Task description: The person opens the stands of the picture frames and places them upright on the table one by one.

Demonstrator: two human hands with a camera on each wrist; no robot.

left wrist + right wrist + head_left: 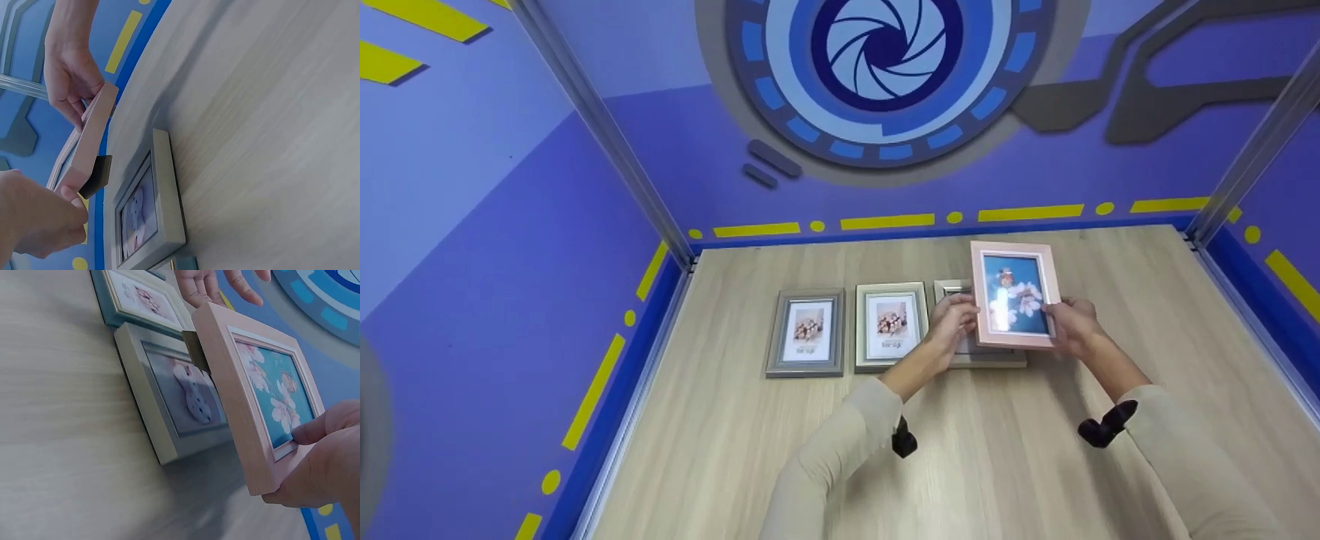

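My right hand [1076, 322] grips a pink picture frame [1015, 339] by its right edge, thumb on the front; the frame shows pink blossoms on blue. It is raised and tilted, with a dark stand [97, 177] jutting from its back. At its left edge is my left hand [950, 326], fingertips against the side. In the right wrist view, that hand's fingers [242, 287] look spread and loose. Below the pink frame a pale silver frame [149, 394] lies on the table, partly covered in the head view; its picture has a white spotted shape.
Two more picture frames lie in a row to the left: a cream one [891, 363] and a grey one [805, 368], both with flower prints. The wooden table [720, 450] is bounded by blue-purple panels [660, 157] with yellow marks and metal posts at the corners.
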